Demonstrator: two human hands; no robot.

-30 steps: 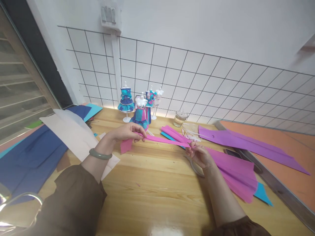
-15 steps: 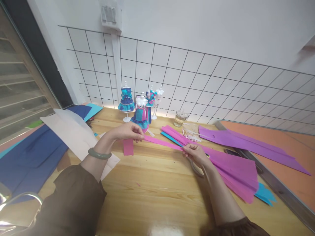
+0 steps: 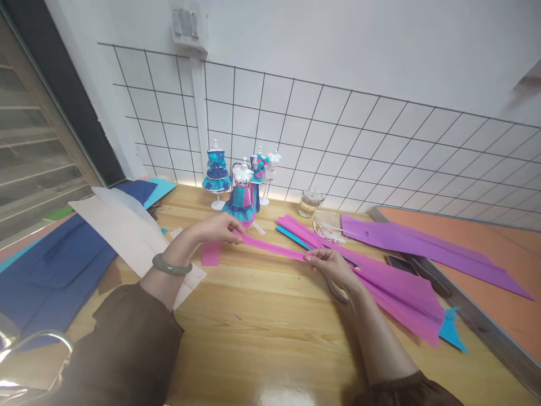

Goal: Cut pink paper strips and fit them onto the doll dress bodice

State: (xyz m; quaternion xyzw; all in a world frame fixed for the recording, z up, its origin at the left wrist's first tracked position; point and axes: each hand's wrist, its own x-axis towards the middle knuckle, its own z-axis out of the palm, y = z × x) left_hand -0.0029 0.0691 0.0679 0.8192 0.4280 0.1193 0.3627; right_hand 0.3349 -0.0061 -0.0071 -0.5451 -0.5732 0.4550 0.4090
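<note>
A long pink crepe paper strip (image 3: 273,247) is stretched between my two hands above the wooden table. My left hand (image 3: 226,228) pinches it near one end, and a short pink length (image 3: 211,254) hangs below that hand. The fingertips of my right hand (image 3: 327,264) grip the strip farther along. Beneath the right hand lie scissors, partly hidden, with a grey handle (image 3: 338,292) showing. A larger folded pink sheet (image 3: 406,293) spreads out behind and right of that hand, with blue paper (image 3: 453,332) poking out under it.
Small dress-form mannequins (image 3: 216,169) in paper dresses stand at the back. A glass cup (image 3: 310,203) and a clear bag (image 3: 327,226) are right of them. Purple paper (image 3: 422,254) and a phone (image 3: 400,264) lie right; white (image 3: 122,231) and navy sheets (image 3: 54,270) lie left.
Both hands have shifted slightly left, the right one sliding or moving with the strip. The strip now looks narrower and bunched, and the hanging pink end moved left.
</note>
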